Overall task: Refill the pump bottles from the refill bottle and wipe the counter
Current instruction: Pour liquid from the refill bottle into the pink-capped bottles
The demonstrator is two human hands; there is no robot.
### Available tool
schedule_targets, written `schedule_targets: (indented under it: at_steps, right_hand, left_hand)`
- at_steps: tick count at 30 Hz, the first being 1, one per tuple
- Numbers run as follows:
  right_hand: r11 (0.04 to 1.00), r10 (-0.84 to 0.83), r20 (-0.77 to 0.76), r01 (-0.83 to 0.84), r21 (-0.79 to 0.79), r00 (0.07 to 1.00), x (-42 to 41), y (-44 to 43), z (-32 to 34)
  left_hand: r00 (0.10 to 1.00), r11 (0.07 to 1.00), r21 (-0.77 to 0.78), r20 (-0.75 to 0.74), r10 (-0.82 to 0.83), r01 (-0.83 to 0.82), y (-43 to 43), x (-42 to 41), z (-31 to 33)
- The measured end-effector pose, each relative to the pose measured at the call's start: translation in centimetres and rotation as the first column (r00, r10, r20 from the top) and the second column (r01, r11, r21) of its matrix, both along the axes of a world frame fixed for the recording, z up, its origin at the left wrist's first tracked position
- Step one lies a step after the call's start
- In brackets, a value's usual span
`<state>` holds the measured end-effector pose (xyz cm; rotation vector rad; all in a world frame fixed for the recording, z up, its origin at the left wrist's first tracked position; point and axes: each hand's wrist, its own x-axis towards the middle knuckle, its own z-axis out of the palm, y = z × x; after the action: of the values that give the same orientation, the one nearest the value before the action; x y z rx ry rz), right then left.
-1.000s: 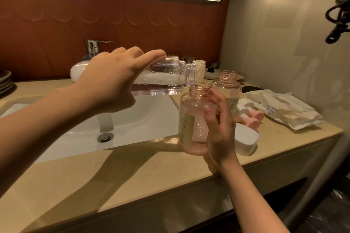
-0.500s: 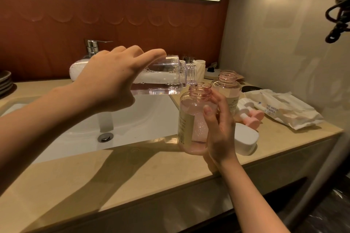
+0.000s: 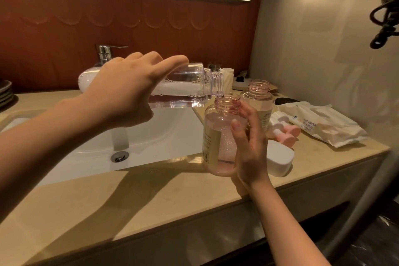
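**Fingers (image 3: 170, 62) clamp both bottles mid-pour**

Left hand (image 3: 123, 95) grips the refill bottle (image 3: 185, 90) from above. It is tipped almost level, with its mouth just over the neck of the pump bottle (image 3: 218, 136). Right hand (image 3: 250, 147) wraps thumb and curled fingers round that pump bottle at the sink's (image 3: 162, 131) right corner, above the front strip of tabletop (image 3: 129, 196). Whether its base rests there cannot be told.

Pink liquid looks to reach the shoulder already, so overflow is the likeliest fault. The neck is narrow, and a small wobble of either hand would send liquid down the label onto the right hand and tabletop. A wet bottle could then slip.

Open room lies left, over the sink. The right is crowded: second bottle (image 3: 258, 101) uncapped just behind, pump heads (image 3: 285, 131), white case (image 3: 278, 157), wipes (image 3: 319, 123), then the wall. The tabletop's front edge is near.
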<state>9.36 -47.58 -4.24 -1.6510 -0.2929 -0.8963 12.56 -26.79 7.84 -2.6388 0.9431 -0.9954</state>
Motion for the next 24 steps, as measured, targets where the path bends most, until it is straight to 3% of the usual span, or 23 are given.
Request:
schedule_targets:
  at_steps: [24]
  right_hand:
    - [0.999, 0.031, 0.005, -0.031, 0.021, 0.999, -0.06, 0.00, 0.08]
  left_hand:
    - [1.000, 1.000, -0.008, 0.007, -0.014, 0.014, -0.09, -0.16, 0.00]
